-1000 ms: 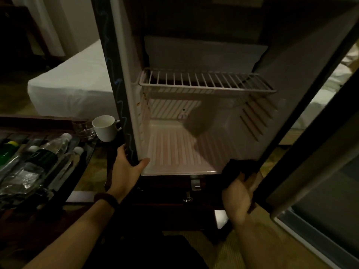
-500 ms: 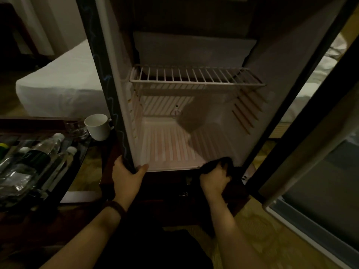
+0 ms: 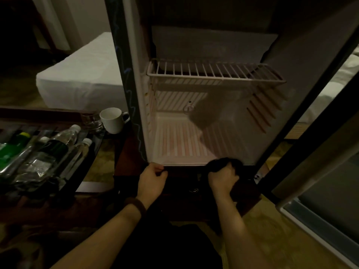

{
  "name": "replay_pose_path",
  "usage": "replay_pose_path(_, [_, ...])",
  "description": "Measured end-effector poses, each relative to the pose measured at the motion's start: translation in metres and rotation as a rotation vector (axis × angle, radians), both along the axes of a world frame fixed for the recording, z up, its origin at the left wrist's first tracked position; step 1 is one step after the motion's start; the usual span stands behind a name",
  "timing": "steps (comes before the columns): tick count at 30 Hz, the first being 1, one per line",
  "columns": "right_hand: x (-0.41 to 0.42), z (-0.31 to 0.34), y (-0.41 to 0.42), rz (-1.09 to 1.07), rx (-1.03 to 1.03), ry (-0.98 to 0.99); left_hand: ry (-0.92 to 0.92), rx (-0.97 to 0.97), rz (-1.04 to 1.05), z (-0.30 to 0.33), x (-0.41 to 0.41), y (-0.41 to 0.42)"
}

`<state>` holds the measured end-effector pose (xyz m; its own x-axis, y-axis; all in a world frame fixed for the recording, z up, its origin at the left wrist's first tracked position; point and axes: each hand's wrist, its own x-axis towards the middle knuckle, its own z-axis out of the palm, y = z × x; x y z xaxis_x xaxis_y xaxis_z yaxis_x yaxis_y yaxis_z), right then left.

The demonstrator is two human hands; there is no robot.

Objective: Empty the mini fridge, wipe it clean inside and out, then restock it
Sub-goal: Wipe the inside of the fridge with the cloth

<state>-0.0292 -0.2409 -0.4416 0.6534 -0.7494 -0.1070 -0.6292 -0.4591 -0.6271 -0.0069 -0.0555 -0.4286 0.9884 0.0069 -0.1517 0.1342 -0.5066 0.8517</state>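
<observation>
The mini fridge [image 3: 291, 61] stands open in front of me with nothing inside but a white wire shelf [image 3: 213, 71] halfway up. My right hand [image 3: 223, 178] grips a dark cloth [image 3: 223, 164] at the front lip of the fridge floor, right of centre. My left hand [image 3: 152, 180] is curled into a loose fist just below the floor's front left corner, holding nothing that I can see. The fridge door [image 3: 318, 152] hangs open on the right.
A dark tray [image 3: 85, 169] at the left holds several plastic bottles [image 3: 64, 140]. A white mug [image 3: 113, 120] and a clear glass [image 3: 91, 121] stand beside it. A white bed [image 3: 81, 74] lies behind. Patterned carpet [image 3: 272, 226] covers the floor.
My left hand let go of the fridge's left front edge and dropped below it, fingers curled. My right hand brought the cloth left and onto the floor's front lip.
</observation>
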Motion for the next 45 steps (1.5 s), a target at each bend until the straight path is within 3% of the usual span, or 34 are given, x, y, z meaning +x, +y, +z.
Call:
replay_pose_path(7, [-0.008, 0.007, 0.011, 0.163, -0.100, 0.036, 0.099, 0.005, 0.116, -0.019, -0.005, 0.026])
replay_pose_path(12, [0.007, 0.040, 0.019, 0.384, -0.222, -0.343, 0.017, -0.045, 0.245, -0.004, -0.003, 0.035])
replay_pose_path(16, [0.027, 0.078, 0.037, 0.506, -0.436, -0.491, -0.131, -0.094, 0.311, 0.018, 0.013, 0.047])
replay_pose_path(18, [0.045, 0.079, 0.048, 0.704, -0.595, -0.315, -0.216, -0.143, 0.305, 0.036, 0.020, 0.047])
replay_pose_path(20, [0.062, 0.068, 0.060, 0.954, -0.663, 0.052, -0.295, -0.241, 0.250, 0.057, 0.024, 0.043])
replay_pose_path(22, [0.075, 0.056, 0.066, 1.162, -0.584, 0.380, -0.371, -0.350, 0.158, 0.079, 0.029, 0.039])
replay_pose_path(24, [0.085, 0.053, 0.066, 1.238, -0.417, 0.536, -0.438, -0.408, 0.065, 0.098, 0.034, 0.035])
replay_pose_path(27, [0.092, 0.059, 0.065, 1.148, -0.191, 0.391, -0.521, -0.469, 0.027, 0.118, 0.039, 0.029])
replay_pose_path(30, [0.091, 0.050, 0.066, 0.939, -0.265, 0.089, -0.581, -0.494, 0.084, 0.123, 0.044, 0.020])
replay_pose_path(34, [0.101, 0.042, 0.061, 0.722, -0.255, -0.027, -0.668, -0.351, 0.211, 0.120, 0.052, 0.014])
replay_pose_path(38, [0.132, 0.039, 0.043, 0.431, -0.162, 0.065, -0.664, -0.325, 0.191, 0.121, 0.053, 0.015])
replay_pose_path(40, [0.143, 0.036, 0.033, 0.409, -0.004, 0.133, -0.666, -0.337, 0.178, 0.121, 0.053, 0.017])
replay_pose_path(45, [0.151, 0.043, 0.009, 0.411, 0.310, 0.036, -0.678, -0.339, 0.171, 0.121, 0.053, 0.018])
